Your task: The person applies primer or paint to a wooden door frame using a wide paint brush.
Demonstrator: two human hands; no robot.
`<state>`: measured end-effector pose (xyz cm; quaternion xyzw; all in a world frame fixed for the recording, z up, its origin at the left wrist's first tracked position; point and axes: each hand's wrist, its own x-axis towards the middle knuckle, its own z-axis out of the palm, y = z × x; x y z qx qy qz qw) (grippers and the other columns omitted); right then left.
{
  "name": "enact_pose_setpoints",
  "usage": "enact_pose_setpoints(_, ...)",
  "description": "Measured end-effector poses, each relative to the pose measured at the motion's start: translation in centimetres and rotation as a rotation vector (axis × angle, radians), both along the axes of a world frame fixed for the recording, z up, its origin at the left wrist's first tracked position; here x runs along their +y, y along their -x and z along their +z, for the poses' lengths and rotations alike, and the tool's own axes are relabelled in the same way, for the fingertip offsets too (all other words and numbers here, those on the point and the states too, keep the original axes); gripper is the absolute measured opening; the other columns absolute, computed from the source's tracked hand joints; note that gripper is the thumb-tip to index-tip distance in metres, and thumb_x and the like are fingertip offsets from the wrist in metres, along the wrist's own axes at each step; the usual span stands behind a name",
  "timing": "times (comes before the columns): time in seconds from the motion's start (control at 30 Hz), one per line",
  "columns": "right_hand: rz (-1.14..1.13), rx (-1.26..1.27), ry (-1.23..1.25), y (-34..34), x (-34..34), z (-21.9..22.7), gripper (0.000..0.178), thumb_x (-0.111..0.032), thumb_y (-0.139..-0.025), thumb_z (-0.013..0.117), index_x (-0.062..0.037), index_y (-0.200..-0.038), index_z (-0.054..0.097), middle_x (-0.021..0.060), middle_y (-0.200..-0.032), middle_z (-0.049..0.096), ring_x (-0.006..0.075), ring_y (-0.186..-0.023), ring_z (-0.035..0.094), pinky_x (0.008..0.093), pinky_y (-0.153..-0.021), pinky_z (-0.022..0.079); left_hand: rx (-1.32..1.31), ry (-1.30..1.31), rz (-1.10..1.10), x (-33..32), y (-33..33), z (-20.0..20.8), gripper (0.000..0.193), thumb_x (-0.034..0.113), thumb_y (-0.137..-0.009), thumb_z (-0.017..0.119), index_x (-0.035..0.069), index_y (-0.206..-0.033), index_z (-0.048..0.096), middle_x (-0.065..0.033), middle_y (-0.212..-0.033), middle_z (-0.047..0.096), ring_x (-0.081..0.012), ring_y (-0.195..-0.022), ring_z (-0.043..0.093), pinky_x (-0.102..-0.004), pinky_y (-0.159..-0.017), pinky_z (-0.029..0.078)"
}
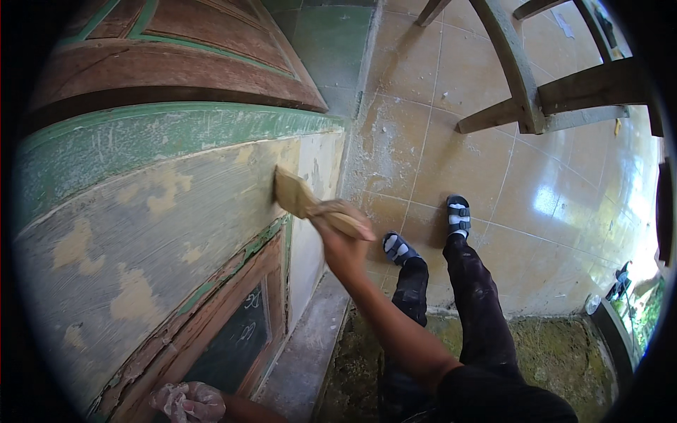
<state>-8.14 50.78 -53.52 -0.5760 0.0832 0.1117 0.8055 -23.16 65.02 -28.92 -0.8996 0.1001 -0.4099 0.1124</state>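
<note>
A tan, wooden-handled brush (pixel 300 194) is in the grip of my right hand (pixel 345 229), its fingers wrapped round the handle. The dark edge of the brush head meets the patchy grey and cream wall (pixel 211 187), near the wall's corner. Blur hides the bristles. Low at the left, my left hand (pixel 187 403) is curled in front of a worn wooden frame (pixel 264 299), with a thin whitish covering over its fingers. What it holds, if anything, cannot be made out.
Above the wall run a green painted ledge (pixel 176 130) and a brown wooden shutter (pixel 176 74). My sandalled feet (pixel 458 215) stand on dusty tan floor tiles (pixel 395 148). A wooden trestle (pixel 522 77) stands at the upper right. A dark pane (pixel 229 345) bears chalk marks.
</note>
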Motion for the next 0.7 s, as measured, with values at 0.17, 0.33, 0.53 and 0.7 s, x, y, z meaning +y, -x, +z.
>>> enact_pose_setpoints(0.17, -0.136, 0.036, 0.159, -3.2, -0.2, -2.7, 0.007, 0.003, -0.074, 0.066, 0.0019, -0.081, 0.063, 0.0082, -0.085, 0.065, 0.0149, -0.077, 0.061, 0.0262, -0.068, 0.048, 0.029, 0.053, 0.026, -1.3, -1.2, 0.1, 0.013, 0.003, -0.079, 0.043, -0.006, -0.075, 0.051, -0.0144, -0.057, 0.049, -0.0228, -0.048, 0.044, -0.0365, -0.053, 0.041)
enact_pose_setpoints(0.33, 0.004, -0.005, 0.033, -1.4, 0.8, 10.1, 0.009, 0.003, -0.075, 0.062, -0.0015, -0.082, 0.064, 0.0118, -0.08, 0.066, 0.0193, -0.075, 0.063, 0.0292, -0.066, 0.05, 0.215, 0.158, 0.071, -1.7, -0.4, 0.9, 0.013, 0.006, -0.08, 0.044, -0.005, -0.076, 0.051, -0.013, -0.06, 0.05, -0.0229, -0.053, 0.045, -0.0356, -0.052, 0.038)
enact_pose_setpoints(0.53, -0.196, 0.093, 0.14, -2.1, -1.0, 3.8, 0.005, 0.002, -0.073, 0.065, 0.0004, -0.078, 0.063, 0.0076, -0.08, 0.065, 0.0157, -0.073, 0.062, 0.0275, -0.068, 0.049, 0.237, 0.245, 0.128, -3.1, -1.5, 1.1, 0.011, 0.008, -0.081, 0.044, 0.0, -0.076, 0.05, -0.0102, -0.06, 0.052, -0.0225, -0.053, 0.047, -0.0372, -0.059, 0.037)
enact_pose_setpoints(0.7, -0.131, -0.114, 0.273, -4.5, 2.8, 5.2, 0.006, -0.001, -0.075, 0.065, 0.0034, -0.078, 0.063, 0.0109, -0.074, 0.064, 0.014, -0.068, 0.061, 0.0253, -0.062, 0.047, 0.302, 0.292, 0.172, -3.3, -1.3, 1.4, 0.01, 0.008, -0.08, 0.042, 0.002, -0.078, 0.05, -0.0086, -0.062, 0.055, -0.0227, -0.054, 0.051, -0.0394, -0.065, 0.038)
